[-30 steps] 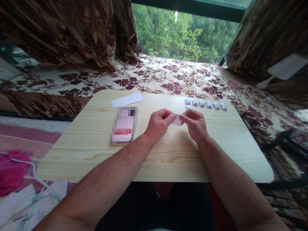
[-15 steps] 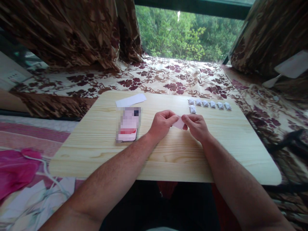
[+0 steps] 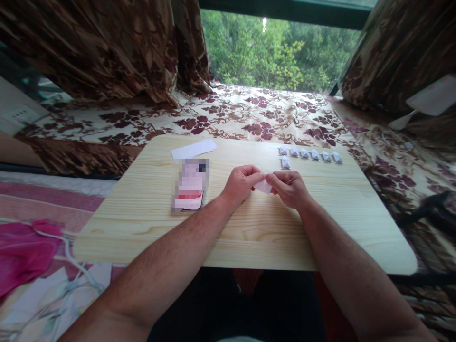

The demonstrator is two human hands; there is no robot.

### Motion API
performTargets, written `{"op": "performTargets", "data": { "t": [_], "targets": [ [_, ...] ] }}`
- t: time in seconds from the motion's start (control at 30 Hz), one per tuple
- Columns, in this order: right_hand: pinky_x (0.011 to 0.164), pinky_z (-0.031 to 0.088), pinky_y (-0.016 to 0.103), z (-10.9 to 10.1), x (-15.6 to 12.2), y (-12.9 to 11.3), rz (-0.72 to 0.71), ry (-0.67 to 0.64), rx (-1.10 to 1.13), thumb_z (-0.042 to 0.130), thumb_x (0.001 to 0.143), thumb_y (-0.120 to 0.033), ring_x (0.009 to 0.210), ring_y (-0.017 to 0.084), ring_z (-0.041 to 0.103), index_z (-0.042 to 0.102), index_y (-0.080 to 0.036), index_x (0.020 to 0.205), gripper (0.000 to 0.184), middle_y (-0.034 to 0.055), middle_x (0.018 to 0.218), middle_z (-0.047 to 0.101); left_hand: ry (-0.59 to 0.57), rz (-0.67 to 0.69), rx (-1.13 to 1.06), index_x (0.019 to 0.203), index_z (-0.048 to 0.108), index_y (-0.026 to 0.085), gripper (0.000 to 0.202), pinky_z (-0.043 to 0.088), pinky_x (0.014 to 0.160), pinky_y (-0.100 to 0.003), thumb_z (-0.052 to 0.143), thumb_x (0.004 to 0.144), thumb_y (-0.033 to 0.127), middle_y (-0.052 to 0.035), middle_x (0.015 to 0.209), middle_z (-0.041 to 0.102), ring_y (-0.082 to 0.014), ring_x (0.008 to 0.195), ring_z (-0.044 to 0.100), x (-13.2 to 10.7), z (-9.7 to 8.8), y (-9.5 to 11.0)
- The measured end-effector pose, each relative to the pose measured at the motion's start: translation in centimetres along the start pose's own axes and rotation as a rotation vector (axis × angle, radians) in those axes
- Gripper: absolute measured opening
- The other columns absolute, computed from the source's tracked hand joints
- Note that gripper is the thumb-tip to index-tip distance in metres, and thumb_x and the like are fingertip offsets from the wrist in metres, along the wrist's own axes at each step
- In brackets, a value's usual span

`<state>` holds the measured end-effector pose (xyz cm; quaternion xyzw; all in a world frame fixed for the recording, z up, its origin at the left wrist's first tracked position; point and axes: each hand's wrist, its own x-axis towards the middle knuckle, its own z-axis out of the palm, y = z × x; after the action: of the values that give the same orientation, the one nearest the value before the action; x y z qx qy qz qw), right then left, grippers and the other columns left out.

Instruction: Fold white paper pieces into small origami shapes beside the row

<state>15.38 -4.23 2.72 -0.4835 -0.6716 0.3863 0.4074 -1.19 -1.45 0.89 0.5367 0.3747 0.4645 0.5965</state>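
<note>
A small piece of white paper (image 3: 262, 186) is pinched between both hands above the middle of the wooden table (image 3: 256, 232). My left hand (image 3: 242, 184) grips its left side, thumb on top. On the right side, my right hand (image 3: 289, 187) holds it with thumb and fingers closed, the thumbs nearly meeting at its upper edge. Fingers hide part of the paper, so its folds cannot be made out. Just beyond the right hand sits a small folded white paper piece (image 3: 285, 163), with a row of several similar folded pieces (image 3: 315, 154) behind it.
A phone (image 3: 190, 185), partly pixelated, lies left of my hands. White paper strips (image 3: 193, 148) rest behind it near the table's far edge. Loose papers and white cables (image 3: 67, 251) lie at the lower left, beside pink cloth (image 3: 24, 251). Patterned fabric (image 3: 256, 114) covers the window ledge.
My right hand has moved slightly left, bringing the two thumbs closer together over the paper. Less of the paper's upper edge shows. The phone and folded pieces have stayed put.
</note>
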Motion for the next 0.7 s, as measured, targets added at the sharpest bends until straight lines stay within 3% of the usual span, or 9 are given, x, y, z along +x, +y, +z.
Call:
{"op": "performTargets", "data": {
  "t": [0.7],
  "targets": [
    [0.044,0.027,0.024,0.11,-0.07,0.25,0.066,-0.026,0.091,0.057,0.087,-0.061,0.044,0.008,0.04,0.063,-0.015,0.057,0.056,-0.0011,0.047,0.049,-0.028,0.018,-0.03,0.067,0.063,0.014,0.026,0.035,0.053,-0.023,0.073,0.074,0.037,0.0005,0.058,0.058,-0.0087,0.053,0.047,0.06,-0.08,0.22]
  ]
}}
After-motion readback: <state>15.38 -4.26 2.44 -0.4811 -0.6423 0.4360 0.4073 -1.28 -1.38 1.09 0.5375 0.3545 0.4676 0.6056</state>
